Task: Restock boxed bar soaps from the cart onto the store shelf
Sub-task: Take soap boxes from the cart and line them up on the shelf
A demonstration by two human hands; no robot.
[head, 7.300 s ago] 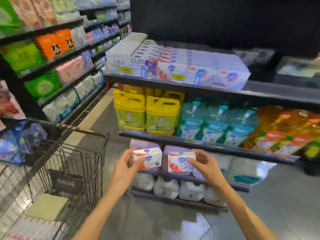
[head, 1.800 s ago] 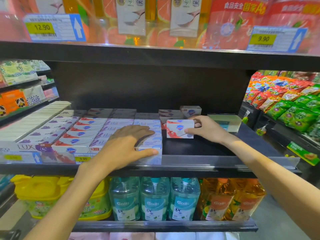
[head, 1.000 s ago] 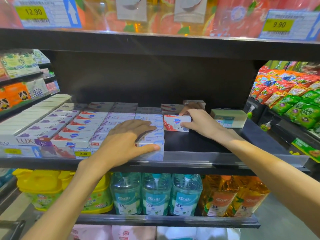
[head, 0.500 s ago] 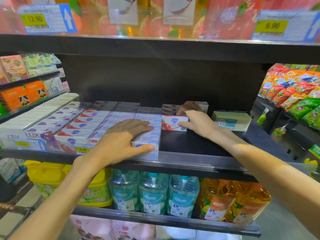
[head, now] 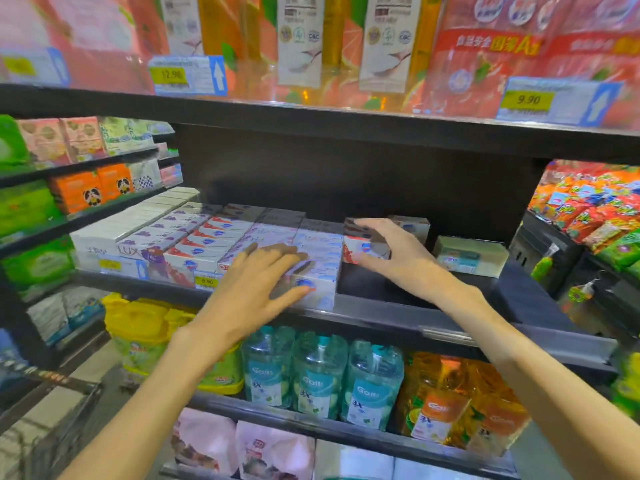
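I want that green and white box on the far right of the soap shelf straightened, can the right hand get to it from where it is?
Probably yes. The right hand sits at the red and white soap box, and the green and white box lies just beyond it on the shelf, nothing between them.

Soap shelf colours
White-and-red cardboard soap box (head: 360,249) with blue badge; black metal shelf (head: 381,320); yellow price tag (head: 206,282); teal and orange plastic bottles (head: 318,375).
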